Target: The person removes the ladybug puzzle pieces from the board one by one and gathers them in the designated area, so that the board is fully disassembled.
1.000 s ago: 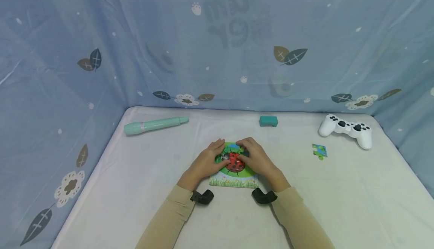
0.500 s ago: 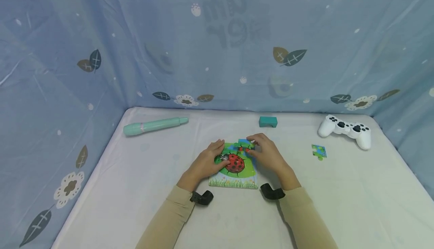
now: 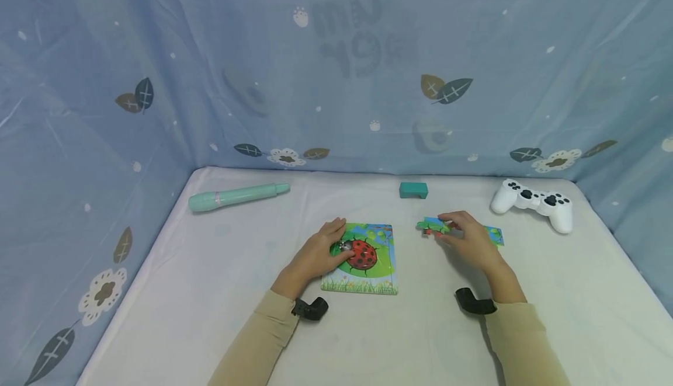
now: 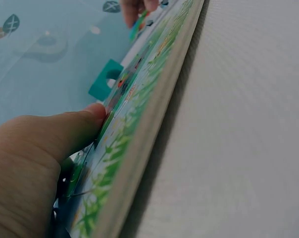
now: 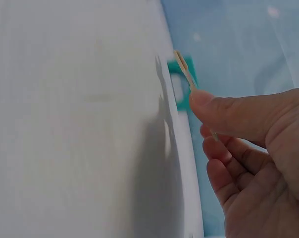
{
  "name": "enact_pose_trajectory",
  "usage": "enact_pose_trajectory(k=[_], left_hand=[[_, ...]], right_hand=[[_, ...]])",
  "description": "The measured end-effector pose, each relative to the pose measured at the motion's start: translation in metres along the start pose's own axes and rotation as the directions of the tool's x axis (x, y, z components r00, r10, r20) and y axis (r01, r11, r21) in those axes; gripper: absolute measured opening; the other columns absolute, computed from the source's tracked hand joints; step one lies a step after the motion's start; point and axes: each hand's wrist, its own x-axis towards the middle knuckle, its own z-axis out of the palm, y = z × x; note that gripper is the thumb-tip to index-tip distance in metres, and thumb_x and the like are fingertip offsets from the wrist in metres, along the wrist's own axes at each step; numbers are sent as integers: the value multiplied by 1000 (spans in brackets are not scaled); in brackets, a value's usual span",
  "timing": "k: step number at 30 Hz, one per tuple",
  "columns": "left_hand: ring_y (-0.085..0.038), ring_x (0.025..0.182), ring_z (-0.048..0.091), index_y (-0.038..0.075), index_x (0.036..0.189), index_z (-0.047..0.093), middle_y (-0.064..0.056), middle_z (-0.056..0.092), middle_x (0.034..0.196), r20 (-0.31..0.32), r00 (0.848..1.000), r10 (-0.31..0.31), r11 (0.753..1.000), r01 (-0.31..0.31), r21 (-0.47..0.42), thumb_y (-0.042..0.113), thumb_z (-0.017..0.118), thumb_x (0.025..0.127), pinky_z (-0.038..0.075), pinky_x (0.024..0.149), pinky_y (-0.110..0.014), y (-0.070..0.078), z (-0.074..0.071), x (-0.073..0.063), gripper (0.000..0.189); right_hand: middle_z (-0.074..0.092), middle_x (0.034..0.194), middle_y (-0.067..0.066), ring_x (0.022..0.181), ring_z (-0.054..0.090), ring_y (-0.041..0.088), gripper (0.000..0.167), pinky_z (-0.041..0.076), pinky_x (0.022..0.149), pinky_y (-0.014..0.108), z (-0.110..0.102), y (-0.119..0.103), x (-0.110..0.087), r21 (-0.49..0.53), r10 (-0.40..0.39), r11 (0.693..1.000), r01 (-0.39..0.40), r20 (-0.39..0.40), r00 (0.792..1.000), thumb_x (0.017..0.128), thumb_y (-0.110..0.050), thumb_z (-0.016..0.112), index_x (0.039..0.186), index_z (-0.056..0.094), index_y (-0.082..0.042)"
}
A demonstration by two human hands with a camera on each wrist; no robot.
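We judge the step in hand to be the handling of a single piece apart from its board: our right hand pinches a thin, blue-and-green jigsaw piece with a dab of red between thumb and fingertips, in the air to the right of the flat, square, pale-edged puzzle board with its red ladybird picture. Our left hand presses on that board, fingers laid along its left side and thumb reaching over the ladybird; whether any fingertip hooks under the edge we cannot tell. A small blue-and-green loose piece lies just right of the right hand, partly hidden by it, so the next move, we think, calls for staying clear of it, levelling the pinched piece and parting the thumb gently. Beneath everything spreads a smooth white cloth; toward its back lie a pale green, tapering tube, a teal, arch-shaped block and a white game controller. Around us, blue leaf-and-flower fabric hangs in folds
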Motion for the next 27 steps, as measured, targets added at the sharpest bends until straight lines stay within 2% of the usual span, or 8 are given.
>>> enact_pose_trajectory(k=[5, 13, 22, 27], left_hand=[[-27, 141, 30, 0, 143, 39, -14, 35, 151, 7, 1000, 3, 1000, -3, 4, 42, 64, 89, 29, 116, -41, 0, 1, 1, 72], [-27, 141, 31, 1, 143, 40, -13, 35, 151, -4, 1000, -9, 1000, 9, -4, 43, 64, 89, 32, 115, -43, -2, 1, 0, 72], [-28, 141, 31, 1, 142, 41, -12, 36, 151, -1, 1000, -7, 1000, 7, -5, 44, 63, 89, 33, 114, -43, -2, 0, 1, 71], [-29, 140, 32, -1, 142, 41, -15, 36, 150, -8, 1000, 15, 1000, -15, 5, 43, 63, 89, 33, 114, -43, -3, 2, 2, 72]], right_hand=[[47, 131, 23, 115, 49, 44, 46, 45, 93, 59, -16, 17, -10, -13, 59, 998, -59, 6, 998, 92, -20, 64, 131, 51, 1], [46, 130, 31, 119, 43, 47, 43, 35, 98, 64, -20, 27, -10, -77, 24, 997, -24, 4, 1000, 89, -6, 62, 129, 51, 6], [42, 133, 33, 122, 35, 51, 44, 30, 101, 66, -19, 31, -9, -108, 48, 993, -44, 34, 998, 90, -3, 60, 131, 48, 6], [41, 133, 32, 122, 34, 50, 44, 30, 100, 66, -19, 32, -9, -107, 48, 993, -44, 39, 998, 90, -3, 59, 132, 48, 6]])
